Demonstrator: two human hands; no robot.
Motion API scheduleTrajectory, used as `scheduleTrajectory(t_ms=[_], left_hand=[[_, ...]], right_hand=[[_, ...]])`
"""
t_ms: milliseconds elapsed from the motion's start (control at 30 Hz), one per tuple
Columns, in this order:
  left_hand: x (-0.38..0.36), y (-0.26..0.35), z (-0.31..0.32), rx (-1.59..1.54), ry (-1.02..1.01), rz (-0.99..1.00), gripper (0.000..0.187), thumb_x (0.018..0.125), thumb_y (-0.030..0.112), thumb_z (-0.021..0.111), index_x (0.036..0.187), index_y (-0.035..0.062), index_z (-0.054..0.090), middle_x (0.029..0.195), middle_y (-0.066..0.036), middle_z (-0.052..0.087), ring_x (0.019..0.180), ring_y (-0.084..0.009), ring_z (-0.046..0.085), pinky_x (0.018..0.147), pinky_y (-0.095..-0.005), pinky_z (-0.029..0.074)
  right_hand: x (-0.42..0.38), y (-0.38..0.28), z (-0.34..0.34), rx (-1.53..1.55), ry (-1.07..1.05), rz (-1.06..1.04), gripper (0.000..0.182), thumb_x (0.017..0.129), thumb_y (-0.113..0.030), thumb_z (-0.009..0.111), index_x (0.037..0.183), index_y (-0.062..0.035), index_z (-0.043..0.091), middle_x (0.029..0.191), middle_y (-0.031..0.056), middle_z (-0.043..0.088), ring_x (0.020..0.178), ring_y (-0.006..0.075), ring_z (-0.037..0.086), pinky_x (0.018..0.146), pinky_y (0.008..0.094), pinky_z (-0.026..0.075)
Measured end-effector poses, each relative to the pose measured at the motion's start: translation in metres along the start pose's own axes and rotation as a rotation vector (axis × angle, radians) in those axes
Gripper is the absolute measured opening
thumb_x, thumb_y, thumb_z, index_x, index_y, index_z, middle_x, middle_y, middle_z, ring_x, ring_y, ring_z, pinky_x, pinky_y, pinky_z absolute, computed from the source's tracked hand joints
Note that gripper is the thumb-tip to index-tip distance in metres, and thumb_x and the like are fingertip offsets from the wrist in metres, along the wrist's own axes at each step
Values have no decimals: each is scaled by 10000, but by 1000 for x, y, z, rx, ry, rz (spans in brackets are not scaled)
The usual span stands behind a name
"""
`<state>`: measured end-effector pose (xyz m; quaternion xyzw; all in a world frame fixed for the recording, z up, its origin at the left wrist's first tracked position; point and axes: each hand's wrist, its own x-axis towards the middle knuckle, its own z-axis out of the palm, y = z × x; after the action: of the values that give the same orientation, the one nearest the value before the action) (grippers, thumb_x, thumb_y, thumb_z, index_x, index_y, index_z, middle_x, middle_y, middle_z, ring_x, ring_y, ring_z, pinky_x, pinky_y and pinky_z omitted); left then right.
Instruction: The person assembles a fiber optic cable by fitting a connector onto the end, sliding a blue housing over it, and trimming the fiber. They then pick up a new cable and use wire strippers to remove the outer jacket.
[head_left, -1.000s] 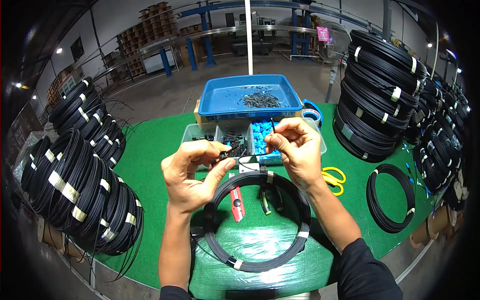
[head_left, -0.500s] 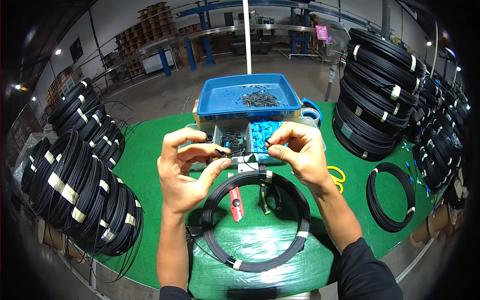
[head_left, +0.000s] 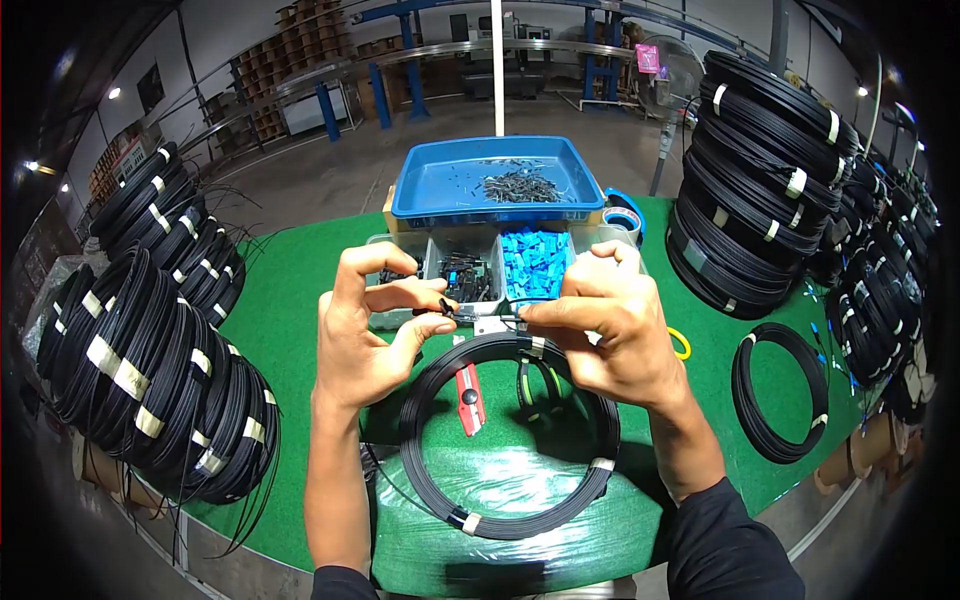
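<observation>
Together above the cable coil (head_left: 510, 440): left hand (head_left: 365, 335) pinching a small black connector (head_left: 447, 309), right hand (head_left: 600, 325) at 3 o'clock pinching the cable end (head_left: 500, 318).

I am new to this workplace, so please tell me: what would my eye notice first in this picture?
First, the two hands in the middle: the left hand and right hand pinch a small black part and a thin cable end between them. Below them a black cable coil lies on the green table. Tall stacks of coils stand at both sides, and a blue tray sits behind.
</observation>
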<state>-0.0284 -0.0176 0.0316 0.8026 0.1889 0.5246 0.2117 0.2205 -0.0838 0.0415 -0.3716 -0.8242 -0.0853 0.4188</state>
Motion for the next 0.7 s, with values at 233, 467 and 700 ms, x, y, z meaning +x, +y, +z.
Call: scheduleTrajectory(t_ms=[233, 467, 700], left_hand=[[0, 3, 2, 50, -6, -12, 580, 727, -70, 777, 1131, 55, 380, 779, -112, 736, 957, -285, 730, 988, -457, 502], [-1, 5, 5, 50, -17, -16, 583, 715, -54, 788, 1129, 55, 392, 773, -100, 738, 960, -293, 733, 1004, -482, 485], [0, 5, 6, 52, -23, 17, 585, 714, -40, 794, 1137, 51, 400, 754, -99, 734, 932, -296, 739, 1003, -484, 486]], right_hand=[[0, -4, 0, 34, -54, -26, 303, 669, -12, 694, 952, -118, 714, 765, 10, 531, 836, 214, 579, 933, 486, 312], [0, -6, 0, 2, -77, -33, 331, 640, -8, 680, 953, -112, 707, 782, 18, 528, 819, 218, 553, 803, 428, 273], [0, -9, 1, 14, -101, -12, 336, 637, -11, 680, 958, -109, 705, 776, 23, 514, 807, 217, 549, 761, 433, 262]])
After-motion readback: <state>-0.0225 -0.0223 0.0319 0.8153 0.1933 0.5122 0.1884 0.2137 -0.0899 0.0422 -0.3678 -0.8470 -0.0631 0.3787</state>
